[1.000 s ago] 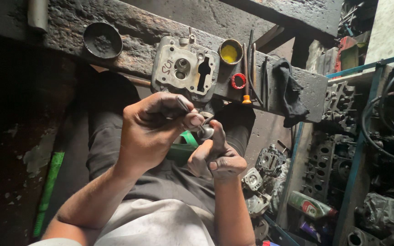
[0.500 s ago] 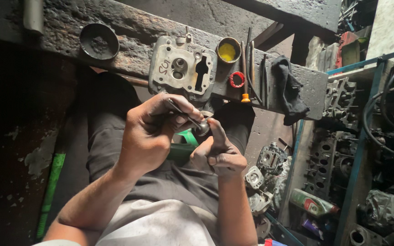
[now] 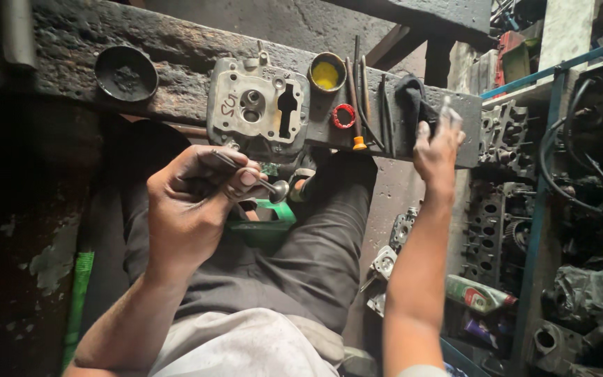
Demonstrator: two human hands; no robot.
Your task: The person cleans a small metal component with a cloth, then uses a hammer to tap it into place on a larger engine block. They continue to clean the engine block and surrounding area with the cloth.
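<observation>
My left hand (image 3: 190,202) is closed around a metal engine valve (image 3: 263,183), whose round head points to the right over my lap. My right hand (image 3: 437,143) reaches out to the right end of the wooden bench (image 3: 176,52) and rests on a dark rag (image 3: 413,105), fingers partly spread over its edge. A grey metal cylinder head (image 3: 256,108) lies on the bench just above my left hand. Beside it stand a small tin of yellow paste (image 3: 326,72), a red ring (image 3: 344,116) and several thin tools (image 3: 361,98).
A black round cup (image 3: 125,73) sits at the bench's left. A green object (image 3: 263,223) lies on my lap. Engine parts (image 3: 500,202) are stacked at the right by a blue metal rack (image 3: 539,209). A green-labelled bottle (image 3: 476,294) lies on the floor.
My right hand has left the valve and moved up and right to the rag on the bench. My left hand still holds the valve.
</observation>
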